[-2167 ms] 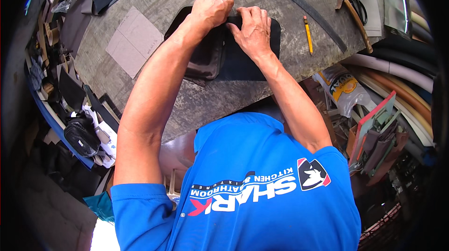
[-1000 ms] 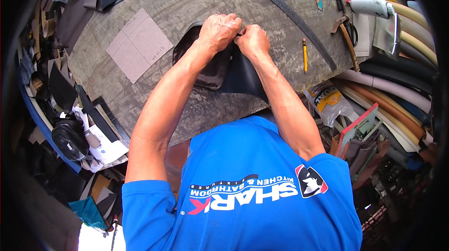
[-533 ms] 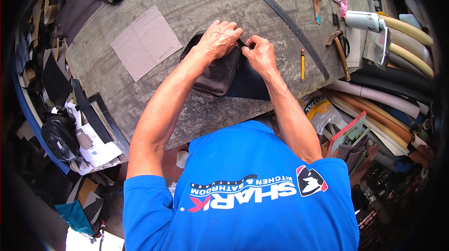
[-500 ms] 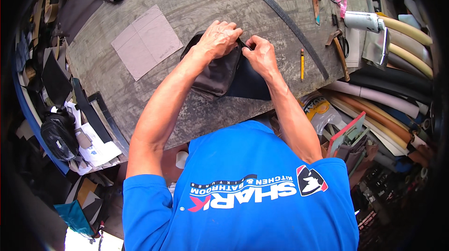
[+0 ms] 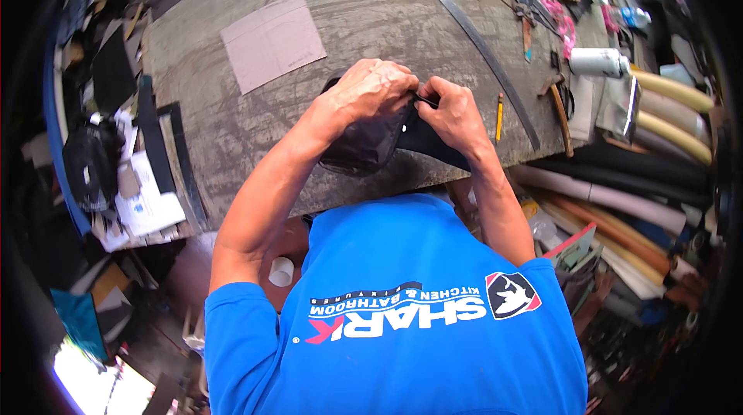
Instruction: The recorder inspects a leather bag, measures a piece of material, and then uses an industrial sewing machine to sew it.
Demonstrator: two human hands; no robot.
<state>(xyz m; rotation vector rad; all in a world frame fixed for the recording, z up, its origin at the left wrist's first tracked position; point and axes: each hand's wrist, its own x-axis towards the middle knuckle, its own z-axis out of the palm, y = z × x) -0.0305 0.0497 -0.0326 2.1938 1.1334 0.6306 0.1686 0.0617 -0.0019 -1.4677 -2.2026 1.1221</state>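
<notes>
A dark, shiny leather-like pouch is at the near edge of the worktable, partly covered by my hands. My left hand bends over its upper rim, fingers closed on the edge. At the pouch's right corner, my right hand pinches the same black rim between thumb and fingers. The two sets of fingertips nearly meet there. A flat black piece of material shows below my right hand, beside the pouch; I cannot tell if it is joined on.
A pinkish square sheet lies beyond my left hand. To the right are a pencil, a long metal ruler, a hammer and a white can. Rolled materials crowd the right side; papers sit at left.
Both hands have drawn the pouch a little nearer to me, still gripping its rim. The view has turned slightly, shifting the table and the pinkish sheet.
</notes>
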